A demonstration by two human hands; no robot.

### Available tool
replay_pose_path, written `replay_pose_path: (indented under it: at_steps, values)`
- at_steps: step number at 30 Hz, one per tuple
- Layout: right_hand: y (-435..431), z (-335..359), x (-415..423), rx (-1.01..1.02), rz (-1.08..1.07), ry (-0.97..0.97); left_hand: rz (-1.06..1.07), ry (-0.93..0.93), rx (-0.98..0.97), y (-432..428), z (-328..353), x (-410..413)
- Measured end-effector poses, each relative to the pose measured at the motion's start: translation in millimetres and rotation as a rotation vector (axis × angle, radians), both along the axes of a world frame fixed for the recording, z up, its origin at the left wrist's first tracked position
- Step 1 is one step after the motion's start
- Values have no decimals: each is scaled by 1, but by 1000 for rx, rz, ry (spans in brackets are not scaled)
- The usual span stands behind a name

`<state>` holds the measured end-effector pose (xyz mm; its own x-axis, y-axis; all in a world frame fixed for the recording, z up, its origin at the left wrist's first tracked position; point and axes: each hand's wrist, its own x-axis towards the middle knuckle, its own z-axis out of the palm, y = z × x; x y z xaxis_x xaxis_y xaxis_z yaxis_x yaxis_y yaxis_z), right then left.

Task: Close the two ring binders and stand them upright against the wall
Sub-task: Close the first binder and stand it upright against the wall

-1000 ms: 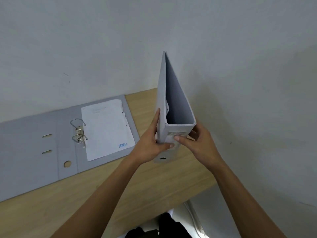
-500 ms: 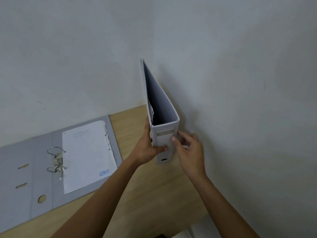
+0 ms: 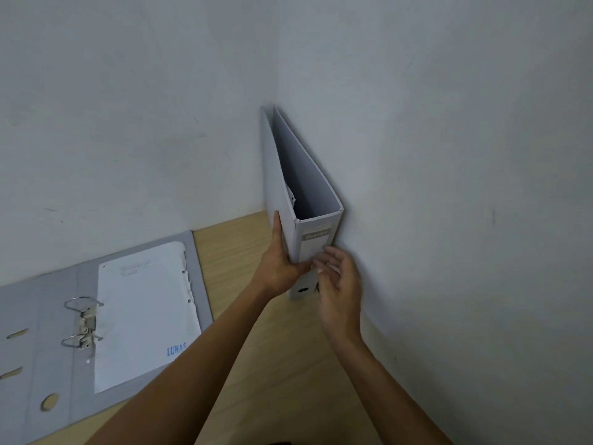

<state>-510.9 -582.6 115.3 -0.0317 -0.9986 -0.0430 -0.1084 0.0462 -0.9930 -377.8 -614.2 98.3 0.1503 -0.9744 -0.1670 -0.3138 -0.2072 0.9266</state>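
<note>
A closed grey ring binder stands upright in the corner, its right cover against the right wall, spine facing me. My left hand grips its left cover and spine low down. My right hand is at the spine's lower right, fingers spread and blurred, touching it lightly or just off it. A second grey binder lies open flat on the wooden desk at the left, with its metal rings open and a white sheet on its right half.
Two white walls meet in a corner behind the upright binder. The desk's front edge runs along the bottom of the view. Bare wood shows between the open binder and the right wall, crossed by my forearms.
The closed binder has moved back and right into the corner and now rests against the right wall. My right hand has loosened from the spine, fingers opening.
</note>
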Motion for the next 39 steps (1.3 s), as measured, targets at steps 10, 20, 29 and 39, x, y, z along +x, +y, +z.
replay_pose_path:
  at_steps: [10,20,29,39]
  values:
    - [-9,0,-11,56,98,28,20,-33,84,-8,0,-1]
    - [-6,-1,-15,59,135,24,42,-82,246,22,-13,6]
    - [17,-5,3,71,208,45,52,-61,183,59,-7,25]
    - [79,-28,91,199,424,146,283,27,272,187,-15,124]
